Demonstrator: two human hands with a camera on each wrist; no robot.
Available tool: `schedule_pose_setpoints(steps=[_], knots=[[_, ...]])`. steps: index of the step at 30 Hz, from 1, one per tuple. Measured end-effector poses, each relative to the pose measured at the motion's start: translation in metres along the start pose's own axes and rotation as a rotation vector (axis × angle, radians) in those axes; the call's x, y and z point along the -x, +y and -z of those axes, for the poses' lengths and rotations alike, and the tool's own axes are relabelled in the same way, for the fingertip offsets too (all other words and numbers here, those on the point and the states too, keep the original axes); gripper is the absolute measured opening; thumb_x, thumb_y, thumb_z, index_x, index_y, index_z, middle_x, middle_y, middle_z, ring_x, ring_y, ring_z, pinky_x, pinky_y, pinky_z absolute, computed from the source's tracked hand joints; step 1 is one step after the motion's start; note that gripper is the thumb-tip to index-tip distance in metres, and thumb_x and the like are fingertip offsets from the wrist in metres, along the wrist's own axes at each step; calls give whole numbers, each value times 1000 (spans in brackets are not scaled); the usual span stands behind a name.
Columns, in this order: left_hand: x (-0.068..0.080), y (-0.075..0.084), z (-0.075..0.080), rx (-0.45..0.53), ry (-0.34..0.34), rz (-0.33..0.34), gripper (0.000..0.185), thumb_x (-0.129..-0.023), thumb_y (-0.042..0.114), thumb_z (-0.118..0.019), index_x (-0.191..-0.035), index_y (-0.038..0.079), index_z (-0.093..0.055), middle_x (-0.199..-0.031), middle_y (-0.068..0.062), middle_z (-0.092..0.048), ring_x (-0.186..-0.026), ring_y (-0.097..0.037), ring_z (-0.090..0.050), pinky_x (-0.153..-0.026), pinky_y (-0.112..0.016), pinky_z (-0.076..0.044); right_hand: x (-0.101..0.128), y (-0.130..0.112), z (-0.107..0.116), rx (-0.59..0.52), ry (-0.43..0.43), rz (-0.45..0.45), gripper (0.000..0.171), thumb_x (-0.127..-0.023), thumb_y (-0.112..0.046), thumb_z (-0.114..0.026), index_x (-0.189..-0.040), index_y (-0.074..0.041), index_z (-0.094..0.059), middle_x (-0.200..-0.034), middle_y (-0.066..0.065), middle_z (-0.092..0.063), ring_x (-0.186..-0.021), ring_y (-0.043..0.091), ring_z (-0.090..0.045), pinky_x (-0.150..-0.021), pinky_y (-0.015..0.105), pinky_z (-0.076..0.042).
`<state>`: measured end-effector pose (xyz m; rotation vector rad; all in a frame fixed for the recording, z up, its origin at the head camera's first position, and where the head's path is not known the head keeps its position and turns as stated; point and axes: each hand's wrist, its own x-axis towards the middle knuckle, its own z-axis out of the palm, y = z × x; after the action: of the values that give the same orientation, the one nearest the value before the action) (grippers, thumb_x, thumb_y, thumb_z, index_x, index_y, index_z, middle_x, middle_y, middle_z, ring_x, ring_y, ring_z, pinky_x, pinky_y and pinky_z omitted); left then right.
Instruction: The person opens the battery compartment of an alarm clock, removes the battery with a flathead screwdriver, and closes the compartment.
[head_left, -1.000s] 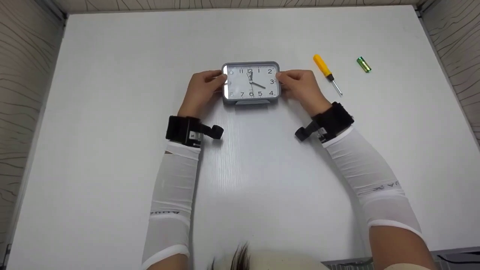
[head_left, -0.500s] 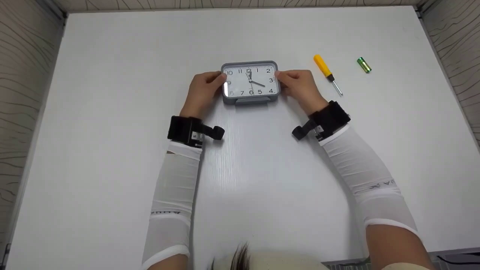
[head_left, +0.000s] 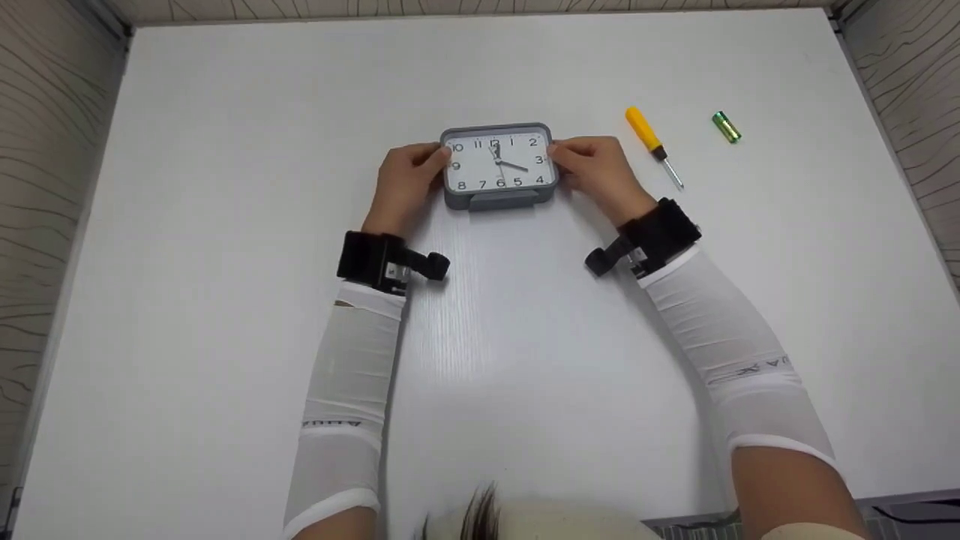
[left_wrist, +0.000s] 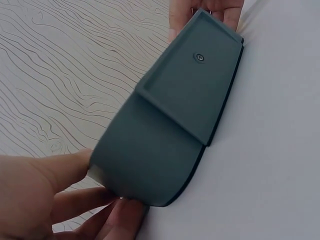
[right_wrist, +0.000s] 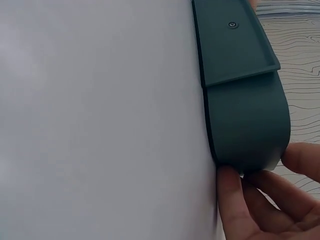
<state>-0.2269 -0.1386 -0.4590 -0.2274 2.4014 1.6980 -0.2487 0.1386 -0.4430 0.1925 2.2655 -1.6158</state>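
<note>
hands hold a grey clock [head_left: 499, 166] from both sides in the middle of the white bench [head_left: 225, 225]. left hand [head_left: 405, 184] pinches the left edge with curled fingers [left_wrist: 75, 200], and right hand [head_left: 596, 174] pinches the right edge the same way. the clock leans back with its white face up and its bottom edge on the bench. to do this well, i think both hands should grip evenly and move slowly so the clock does not slip or bang down. no boxes or bowls are here. a yellow screwdriver [head_left: 652, 146] and a green battery [head_left: 726, 127] lie apart on the right.
</note>
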Motion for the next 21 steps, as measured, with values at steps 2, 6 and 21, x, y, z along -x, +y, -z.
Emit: schedule_pose_setpoints(steps=[2, 6, 21], knots=[[0, 1, 0, -2, -5, -3, 42, -104, 32, -59, -138, 7, -63, -137, -6, -63, -124, -14, -57, -104, -25, -44, -1, 0, 1, -2, -11, -3, 41, -100, -26, -65, -136, -5, -63, -135, 12, -62, -106, 15, -60, -88, 24, -54], [-1, 2, 1, -31, -19, -4, 43, -106, 32, -55, -139, 7, -61, -138, -6, -62, -126, -14, -55, -107, -25, -41, -1, -1, 1, -21, -51, -1, 42, -102, -20, -62, -140, -4, -59, -137, 13, -60, -107, 15, -60, -91, 24, -53], [23, 16, 23, -23, -171, -36, 45, -105, 32, -55, -147, 16, -51, -140, -9, -55, -115, -24, -65, -97, -35, -51, 26, -12, 28, -73, -214, 138, 44, -101, -7, -57, -144, 3, -52, -140, 20, -57, -115, 26, -65, -97, 35, -54]])
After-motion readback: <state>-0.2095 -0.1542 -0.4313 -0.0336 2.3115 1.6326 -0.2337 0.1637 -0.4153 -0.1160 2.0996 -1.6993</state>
